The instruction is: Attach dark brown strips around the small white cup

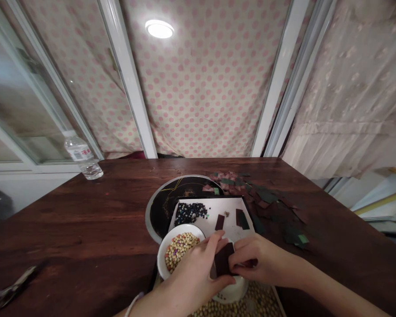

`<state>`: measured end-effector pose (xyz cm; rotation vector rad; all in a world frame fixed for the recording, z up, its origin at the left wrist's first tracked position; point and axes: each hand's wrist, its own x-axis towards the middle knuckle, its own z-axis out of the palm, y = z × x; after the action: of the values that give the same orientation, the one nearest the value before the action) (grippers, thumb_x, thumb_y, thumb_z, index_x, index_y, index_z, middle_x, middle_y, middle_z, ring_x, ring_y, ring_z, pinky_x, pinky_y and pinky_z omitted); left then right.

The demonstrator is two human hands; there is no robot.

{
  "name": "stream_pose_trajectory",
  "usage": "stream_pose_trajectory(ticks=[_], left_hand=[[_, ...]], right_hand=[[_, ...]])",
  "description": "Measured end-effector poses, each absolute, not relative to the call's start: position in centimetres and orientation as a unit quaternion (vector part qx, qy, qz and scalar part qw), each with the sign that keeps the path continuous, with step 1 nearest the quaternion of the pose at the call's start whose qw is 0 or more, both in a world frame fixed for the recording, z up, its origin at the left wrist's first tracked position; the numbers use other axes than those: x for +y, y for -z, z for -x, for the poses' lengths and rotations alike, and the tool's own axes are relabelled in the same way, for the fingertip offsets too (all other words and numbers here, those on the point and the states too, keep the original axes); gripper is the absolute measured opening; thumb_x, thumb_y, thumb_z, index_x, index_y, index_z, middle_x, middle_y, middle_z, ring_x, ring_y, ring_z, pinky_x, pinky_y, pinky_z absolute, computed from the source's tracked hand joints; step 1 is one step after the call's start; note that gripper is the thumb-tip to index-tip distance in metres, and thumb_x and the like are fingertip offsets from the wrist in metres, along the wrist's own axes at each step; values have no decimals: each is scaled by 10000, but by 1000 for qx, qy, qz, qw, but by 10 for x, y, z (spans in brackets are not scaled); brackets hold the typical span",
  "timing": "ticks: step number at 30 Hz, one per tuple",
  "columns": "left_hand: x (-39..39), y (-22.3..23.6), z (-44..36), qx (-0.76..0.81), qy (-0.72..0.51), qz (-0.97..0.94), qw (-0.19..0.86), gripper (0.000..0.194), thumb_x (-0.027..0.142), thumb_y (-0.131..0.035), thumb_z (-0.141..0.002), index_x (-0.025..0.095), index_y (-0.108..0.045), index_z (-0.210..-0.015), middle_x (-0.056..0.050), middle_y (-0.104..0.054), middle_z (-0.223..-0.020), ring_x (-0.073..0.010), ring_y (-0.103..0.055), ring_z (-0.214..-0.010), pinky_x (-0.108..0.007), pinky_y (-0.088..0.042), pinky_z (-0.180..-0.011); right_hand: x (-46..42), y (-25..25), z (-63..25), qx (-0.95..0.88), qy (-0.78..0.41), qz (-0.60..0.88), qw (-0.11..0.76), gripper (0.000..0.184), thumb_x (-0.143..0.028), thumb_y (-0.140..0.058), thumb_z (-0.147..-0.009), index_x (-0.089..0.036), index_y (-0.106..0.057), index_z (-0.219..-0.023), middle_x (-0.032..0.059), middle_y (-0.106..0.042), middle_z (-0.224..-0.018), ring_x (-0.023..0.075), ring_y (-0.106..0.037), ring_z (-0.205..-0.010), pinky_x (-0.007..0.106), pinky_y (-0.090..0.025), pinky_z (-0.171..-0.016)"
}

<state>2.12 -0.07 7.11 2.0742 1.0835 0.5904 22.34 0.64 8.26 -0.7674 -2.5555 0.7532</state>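
Note:
My left hand [198, 268] holds a small dark brown rectangular piece [223, 260] between thumb and fingers. My right hand [254, 259] has its fingers curled in a pinch at the right edge of that piece; whatever lies inside the pinch is hidden. Just below both hands is a white bowl [232, 294], mostly covered by them. Left of it, partly behind my left hand, stands another white bowl [163, 259] filled with cream-coloured beads [181, 246] and a few coloured ones. Loose brown beads [262, 299] fill a container under the bowls.
Beyond my hands, a white tray [231, 207] carries dark beads [191, 212] and dark rectangles [219, 222]. It overlaps a round black tray [158, 211]. Green and brown scraps [270, 196] spread rightward. A water bottle [82, 154] and a metal object [13, 286] are at left.

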Motion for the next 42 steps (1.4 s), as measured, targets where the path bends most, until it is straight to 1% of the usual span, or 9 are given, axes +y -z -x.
stream_pose_trajectory(ticks=[9,11,13,17,20,33,36,39,42], left_hand=[[0,-74,-21,421,-218,-810,345,891,244,-785,-567,229,-346,-1342,-100,-591,-1231,-334,-521,-1129,-485,-426,-934],[0,-76,-22,424,-219,-807,347,886,247,-785,-566,236,-353,-1338,-98,-592,-1229,-330,-533,-1116,-480,-433,-926],[-1,-76,-22,426,-219,-804,352,878,234,-781,-569,232,-353,-1336,-102,-593,-1226,-321,-538,-1114,-471,-430,-935],[-1,-74,-21,420,-221,-798,372,891,199,-768,-574,228,-325,-1346,-112,-587,-1232,-301,-544,-1117,-449,-428,-948],[0,-73,-20,411,-222,-804,367,897,191,-756,-588,248,-298,-1358,-106,-581,-1238,-293,-544,-1118,-441,-433,-944],[1,-73,-20,404,-217,-815,354,882,198,-733,-604,216,-287,-1365,-135,-576,-1240,-320,-525,-1137,-471,-418,-951],[1,-73,-21,408,-216,-815,351,878,227,-759,-595,218,-307,-1348,-127,-582,-1236,-319,-521,-1142,-474,-405,-965],[0,-75,-22,411,-213,-817,344,834,240,-763,-599,209,-345,-1319,-124,-594,-1221,-327,-508,-1154,-487,-392,-974],[1,-75,-22,414,-214,-816,344,839,245,-765,-592,207,-346,-1318,-125,-598,-1216,-331,-510,-1151,-492,-396,-968]], right_hand=[[0,-84,-224,-837,-327,326,294,68,-122,-601,-773,-165,-653,-785,24,-594,-826,106,-541,-694,213,-433,-607],[-3,-82,-223,-828,-341,322,308,77,-119,-598,-773,-164,-652,-806,35,-624,-869,102,-561,-685,204,-445,-589],[-7,-79,-223,-827,-354,309,310,90,-117,-588,-784,-166,-655,-819,46,-658,-907,103,-596,-709,190,-457,-582],[-11,-74,-223,-834,-354,283,315,96,-125,-599,-789,-177,-669,-829,51,-693,-959,116,-645,-830,193,-491,-709],[-12,-71,-223,-837,-344,279,321,116,-111,-610,-774,-184,-670,-839,45,-702,-958,111,-656,-842,187,-492,-745],[-14,-74,-223,-830,-340,301,324,118,-109,-627,-753,-198,-661,-824,19,-713,-942,105,-661,-819,183,-484,-751],[-14,-74,-225,-823,-344,319,322,114,-95,-612,-751,-183,-655,-810,35,-699,-968,104,-647,-788,169,-480,-684],[-13,-72,-229,-822,-328,344,314,98,-102,-600,-752,-175,-647,-797,53,-673,-1029,79,-608,-640,159,-449,-541],[-14,-72,-232,-831,-316,349,298,79,-133,-591,-770,-182,-637,-812,44,-670,-1020,69,-576,-571,177,-432,-515]])
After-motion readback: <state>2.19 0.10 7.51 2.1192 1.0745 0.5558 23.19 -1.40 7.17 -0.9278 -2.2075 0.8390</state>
